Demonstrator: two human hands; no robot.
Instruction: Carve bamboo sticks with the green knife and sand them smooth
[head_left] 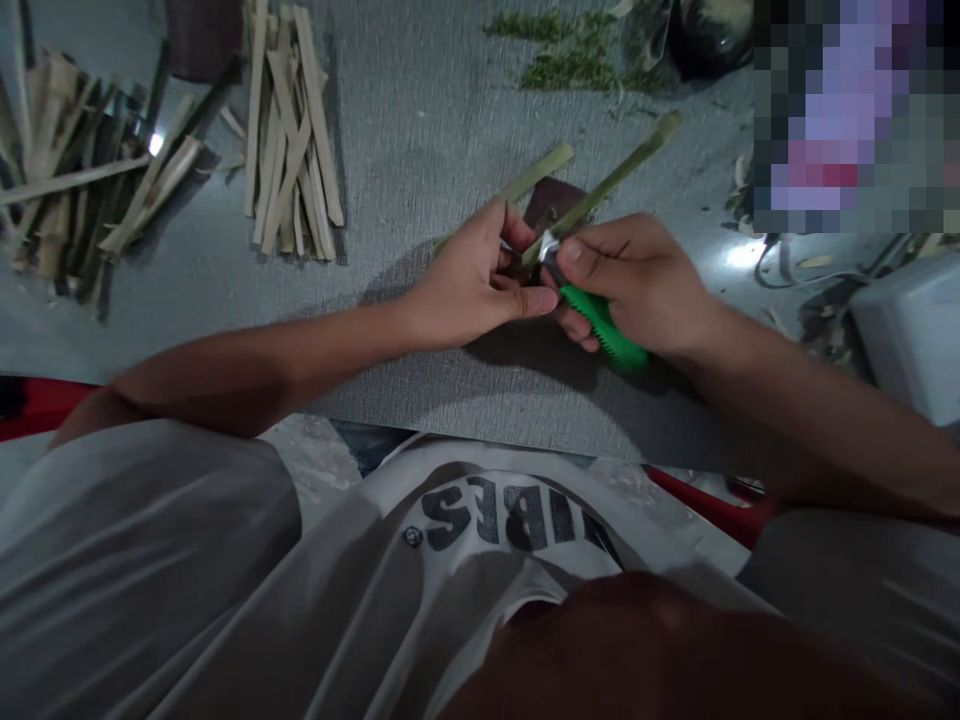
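Observation:
My right hand is closed around the green handle of a utility knife, its blade end meeting a thin bamboo strip. The strip slants up to the right from between my hands. My left hand pinches the lower end of this strip, its thumb stretched toward the knife. Behind the fingers lie a second pale strip and a dark brown flat piece on the table. Exactly where the blade touches the strip is hidden by my fingers.
A pile of pale split strips lies at the upper left of the grey table. Farther left are rougher bamboo pieces. Green shavings and a dark round object sit at the back; a white box stands at right.

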